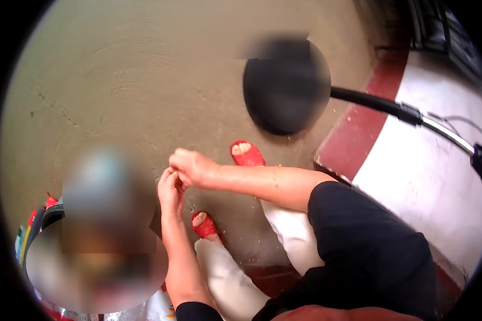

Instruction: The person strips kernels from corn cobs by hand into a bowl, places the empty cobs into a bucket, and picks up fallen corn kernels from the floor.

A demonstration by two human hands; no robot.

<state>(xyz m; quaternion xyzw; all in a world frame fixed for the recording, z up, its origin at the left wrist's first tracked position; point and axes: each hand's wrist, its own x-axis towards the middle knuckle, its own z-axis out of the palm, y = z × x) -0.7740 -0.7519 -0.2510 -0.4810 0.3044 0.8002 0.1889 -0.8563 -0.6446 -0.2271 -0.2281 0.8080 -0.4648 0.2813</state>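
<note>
Close together in the middle of the head view are my two hands, held above the floor in front of my knees. My left hand (170, 193) comes up from below, its fingers drawn together in a pinch. My right hand (194, 168) reaches in from the right, fingers curled, with its fingertips meeting those of the left. Anything between the fingertips is hidden or too small to make out.
A black round base (278, 91) with a black and silver pole (407, 112) stands beyond my hands. On the right is a red and white raised ledge (407, 150). Red sandals (246, 154) are on my feet. Blurred, colourful items fill the lower left.
</note>
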